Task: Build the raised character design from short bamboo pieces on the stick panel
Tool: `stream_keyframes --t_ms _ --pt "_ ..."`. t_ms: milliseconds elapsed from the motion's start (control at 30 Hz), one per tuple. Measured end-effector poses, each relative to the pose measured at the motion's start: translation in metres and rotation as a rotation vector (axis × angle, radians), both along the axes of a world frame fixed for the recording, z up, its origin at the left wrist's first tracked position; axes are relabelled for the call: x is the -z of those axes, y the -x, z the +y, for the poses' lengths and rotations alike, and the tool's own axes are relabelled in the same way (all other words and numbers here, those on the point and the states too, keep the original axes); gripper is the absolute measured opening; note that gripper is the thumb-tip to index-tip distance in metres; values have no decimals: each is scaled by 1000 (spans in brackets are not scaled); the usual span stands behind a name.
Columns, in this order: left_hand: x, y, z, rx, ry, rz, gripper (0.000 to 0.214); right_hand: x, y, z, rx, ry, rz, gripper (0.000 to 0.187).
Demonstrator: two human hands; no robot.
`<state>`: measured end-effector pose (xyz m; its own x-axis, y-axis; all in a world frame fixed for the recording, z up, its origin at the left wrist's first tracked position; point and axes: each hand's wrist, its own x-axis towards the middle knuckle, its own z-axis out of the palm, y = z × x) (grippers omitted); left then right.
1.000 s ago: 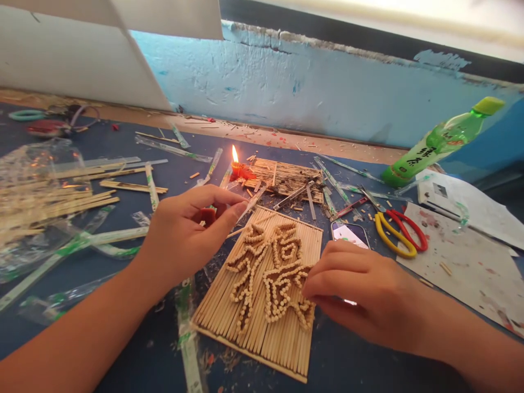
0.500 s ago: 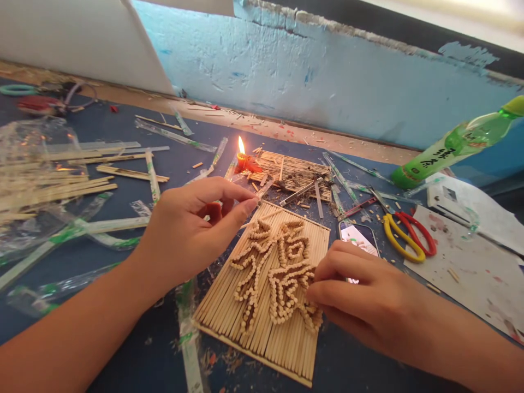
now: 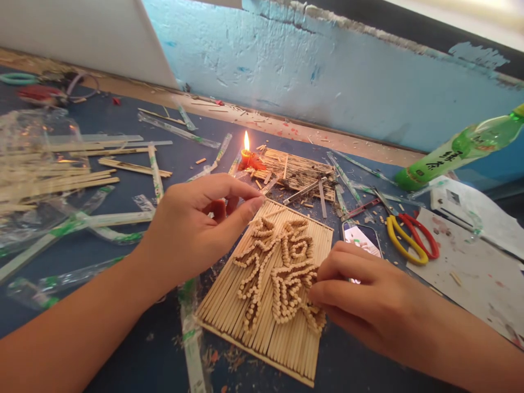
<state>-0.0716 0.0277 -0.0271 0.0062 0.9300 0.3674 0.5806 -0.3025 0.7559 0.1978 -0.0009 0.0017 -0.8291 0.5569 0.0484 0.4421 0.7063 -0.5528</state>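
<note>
Barely anything's changed: right hand point(image 3: 360, 286) is still at the raised outlines point(image 3: 277, 305) on the stick panel point(image 3: 229, 297), so that spot's probably in progress. Panel's between it and the left hand point(image 3: 196, 221), thumb-to-finger near the far-left corner. Can't tell what either grips. Lit candle point(image 3: 246, 157) behind the panel and smartphone point(image 3: 362, 240) right of it crowd things.
</note>
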Motion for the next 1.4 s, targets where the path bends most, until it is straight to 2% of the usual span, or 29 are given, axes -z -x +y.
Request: stream_keyframes --t_ms 333,1400 --pt "-1 1 -2 16 37 16 5 0 2 -1 3 24 -48 15" --pt "-3 1 -2 9 23 47 5 1 5 -7 120 54 -67 14"
